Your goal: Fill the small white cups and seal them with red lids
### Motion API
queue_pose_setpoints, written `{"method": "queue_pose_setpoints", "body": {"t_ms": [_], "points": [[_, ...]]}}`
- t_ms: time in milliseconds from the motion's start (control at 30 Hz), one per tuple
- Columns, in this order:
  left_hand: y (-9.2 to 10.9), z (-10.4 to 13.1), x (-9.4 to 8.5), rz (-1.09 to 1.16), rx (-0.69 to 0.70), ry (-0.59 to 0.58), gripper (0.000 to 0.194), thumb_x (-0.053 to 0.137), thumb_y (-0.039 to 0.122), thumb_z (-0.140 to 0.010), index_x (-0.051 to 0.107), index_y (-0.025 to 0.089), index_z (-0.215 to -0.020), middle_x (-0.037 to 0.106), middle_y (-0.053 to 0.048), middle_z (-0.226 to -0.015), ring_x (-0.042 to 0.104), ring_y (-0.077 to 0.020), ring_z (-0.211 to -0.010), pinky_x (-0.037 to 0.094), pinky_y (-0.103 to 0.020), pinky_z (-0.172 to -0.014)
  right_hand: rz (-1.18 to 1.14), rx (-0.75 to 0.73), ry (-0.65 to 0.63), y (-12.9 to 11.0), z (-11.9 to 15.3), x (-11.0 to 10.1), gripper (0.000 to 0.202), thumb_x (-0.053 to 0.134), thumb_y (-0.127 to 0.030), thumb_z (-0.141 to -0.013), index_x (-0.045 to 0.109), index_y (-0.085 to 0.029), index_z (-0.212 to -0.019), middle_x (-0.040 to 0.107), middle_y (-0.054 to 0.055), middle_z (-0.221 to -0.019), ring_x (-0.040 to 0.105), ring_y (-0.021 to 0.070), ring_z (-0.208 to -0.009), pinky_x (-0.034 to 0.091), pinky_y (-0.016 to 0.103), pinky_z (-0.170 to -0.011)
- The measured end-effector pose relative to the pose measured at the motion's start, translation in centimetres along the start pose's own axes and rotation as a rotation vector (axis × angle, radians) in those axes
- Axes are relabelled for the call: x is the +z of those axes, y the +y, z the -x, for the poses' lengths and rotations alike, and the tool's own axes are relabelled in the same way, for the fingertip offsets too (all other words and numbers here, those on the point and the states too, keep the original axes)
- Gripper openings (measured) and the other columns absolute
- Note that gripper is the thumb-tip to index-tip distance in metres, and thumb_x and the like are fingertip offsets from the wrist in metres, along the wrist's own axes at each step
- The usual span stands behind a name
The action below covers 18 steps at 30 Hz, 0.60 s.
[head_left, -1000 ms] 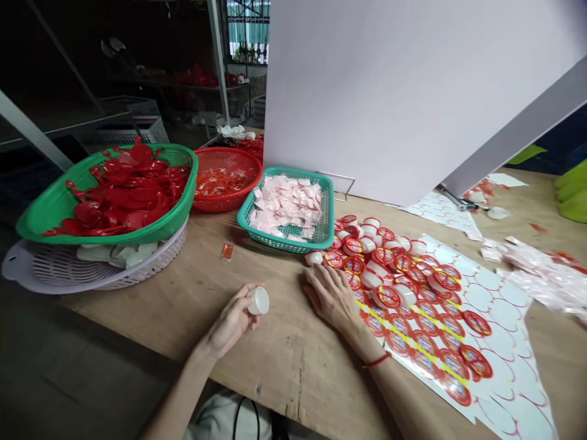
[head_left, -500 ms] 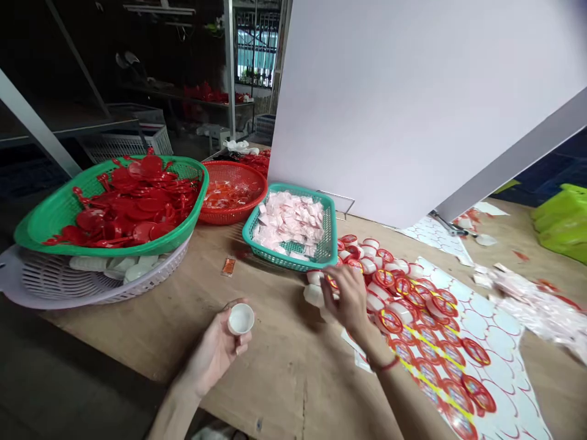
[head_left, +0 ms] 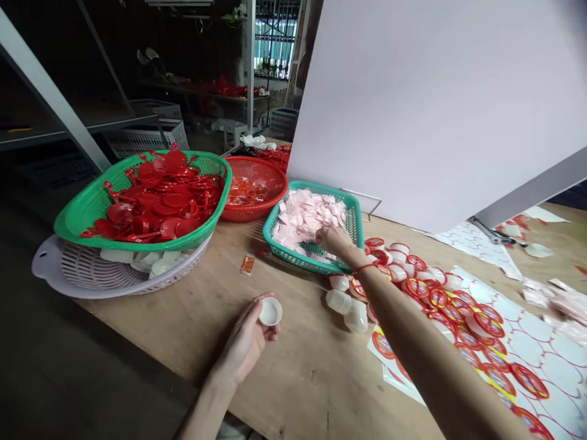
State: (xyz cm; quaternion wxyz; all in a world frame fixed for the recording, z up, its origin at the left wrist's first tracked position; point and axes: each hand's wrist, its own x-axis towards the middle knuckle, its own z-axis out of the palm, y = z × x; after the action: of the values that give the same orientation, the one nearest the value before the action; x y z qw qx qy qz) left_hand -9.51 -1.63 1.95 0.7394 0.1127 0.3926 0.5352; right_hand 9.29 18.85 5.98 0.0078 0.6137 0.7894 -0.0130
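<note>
Left hand [head_left: 245,345] pinches white cup [head_left: 270,312]; right hand [head_left: 336,241], grip unreadable, rests among pink packets [head_left: 306,211] in teal basket [head_left: 293,257], cup's one o'clock, where a low-dragged forearm [head_left: 410,330] might scatter loose cups [head_left: 356,316] at its three o'clock.

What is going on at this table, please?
A person's left hand holds a small white cup, its opening in view. The right hand is in the teal basket, at the pale pink packets; whether it grips one is unclear. More white cups lie near the teal basket, and red pieces fill the green basket.
</note>
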Motion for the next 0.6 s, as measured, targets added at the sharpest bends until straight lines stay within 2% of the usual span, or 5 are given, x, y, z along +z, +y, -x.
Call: {"method": "queue_pose_setpoints", "body": {"t_ms": [100, 167, 233, 333, 600], "points": [[0.2, -0.5, -0.2, -0.006, 0.043, 0.023, 0.04, 0.061, 0.037, -0.076, 0.053, 0.013, -0.107, 0.059, -0.003, -0.071, 0.053, -0.0117, -0.058, 0.039, -0.024, -0.056, -0.064, 0.002, 0.114, -1.1, 3.2, -2.0, 0.024, 0.037, -0.015, -0.089, 0.06, -0.01, -0.096, 0.065, 0.013, -0.094, 0.061, 0.0183, -0.082, 0.043, 0.026, -0.068], [0.1, -0.7, -0.1, -0.004, 0.062, 0.018, 0.042, 0.061, 0.038, -0.076, 0.053, 0.013, -0.109, 0.059, -0.003, -0.071, 0.054, -0.0122, -0.059, 0.04, -0.025, -0.057, -0.209, -0.112, 0.098, -3.0, 6.3, -2.6, 0.024, 0.037, -0.018, -0.09, 0.059, -0.013, -0.096, 0.066, 0.007, -0.087, 0.061, 0.0134, -0.073, 0.043, 0.021, -0.063], [-0.1, -0.8, 0.1, 0.004, 0.077, 0.001, 0.045, 0.063, 0.04, -0.073, 0.055, 0.014, -0.109, 0.06, -0.004, -0.075, 0.053, -0.0122, -0.059, 0.04, -0.025, -0.056, -0.512, -0.352, -0.027, -5.4, 9.4, -2.3, 0.015, 0.047, -0.017, -0.085, 0.061, -0.015, -0.086, 0.067, 0.003, -0.076, 0.06, 0.0112, -0.066, 0.042, 0.018, -0.058], [-0.6, -0.8, 0.1, 0.004, 0.12, -0.002, 0.048, 0.065, 0.044, -0.07, 0.057, 0.014, -0.106, 0.061, -0.005, -0.082, 0.051, -0.0107, -0.058, 0.038, -0.024, -0.053, -0.647, -0.385, -0.033, -8.6, 12.6, -0.6, 0.013, 0.052, -0.006, -0.075, 0.063, -0.014, -0.075, 0.064, 0.002, -0.065, 0.056, 0.0105, -0.055, 0.038, 0.018, -0.053], [-0.7, 0.0, -0.2, -0.304, 0.187, 0.056, 0.052, 0.061, 0.054, -0.069, 0.056, 0.016, -0.104, 0.052, 0.002, -0.067, 0.046, -0.0096, -0.055, 0.033, -0.023, -0.051, -0.508, -0.325, 0.009, -11.2, 13.0, 1.0, 0.016, 0.055, -0.002, -0.071, 0.064, -0.015, -0.066, 0.058, 0.004, -0.072, 0.051, 0.0125, -0.062, 0.036, 0.021, -0.054]]}}
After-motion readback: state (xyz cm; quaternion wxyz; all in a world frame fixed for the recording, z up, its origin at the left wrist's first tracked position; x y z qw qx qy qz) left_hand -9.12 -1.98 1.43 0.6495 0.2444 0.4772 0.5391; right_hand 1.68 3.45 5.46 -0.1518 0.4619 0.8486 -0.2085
